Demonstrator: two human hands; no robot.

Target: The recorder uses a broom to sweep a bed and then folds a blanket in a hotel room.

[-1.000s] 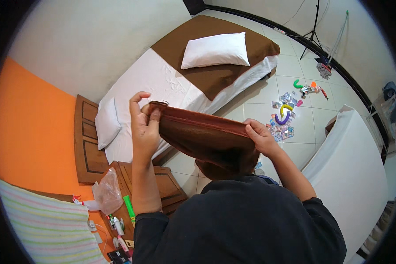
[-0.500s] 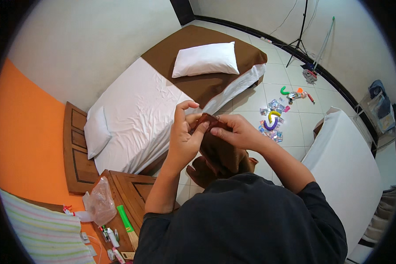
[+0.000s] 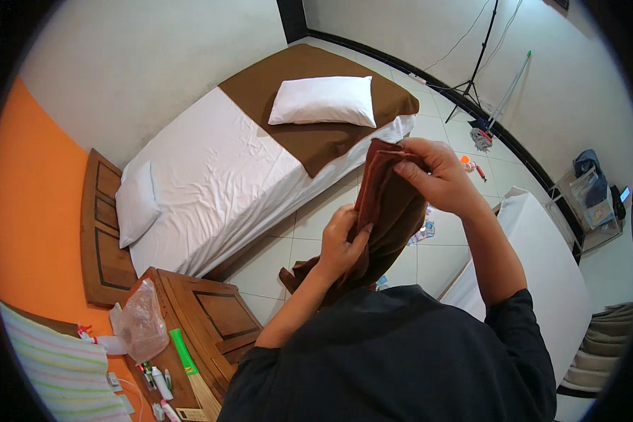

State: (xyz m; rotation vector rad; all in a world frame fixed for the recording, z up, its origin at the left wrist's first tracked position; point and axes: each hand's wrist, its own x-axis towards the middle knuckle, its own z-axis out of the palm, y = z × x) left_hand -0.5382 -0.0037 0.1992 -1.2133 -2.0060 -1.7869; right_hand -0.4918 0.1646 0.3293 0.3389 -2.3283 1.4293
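Observation:
A brown blanket (image 3: 395,211) with a reddish-brown border hangs folded in front of me, its lower part hidden behind my body. My right hand (image 3: 443,176) is raised and pinches the upper corner between thumb and fingers. Lower and to the left, my left hand (image 3: 342,243) grips the border along the same edge, fingers closed on the cloth. Between the two hands the border runs fairly straight, in layered folds.
A bed (image 3: 211,169) with a white sheet, a brown cover (image 3: 260,74) and white pillow (image 3: 323,100) lies ahead to the left. Small items (image 3: 423,232) lie on the tiles. A wooden cabinet (image 3: 218,309) stands left, a white-covered surface (image 3: 534,281) right.
My right hand has moved up and to the right with the blanket's corner. My left hand has slid down the border, away from the right one. More of the edge shows, drawn out.

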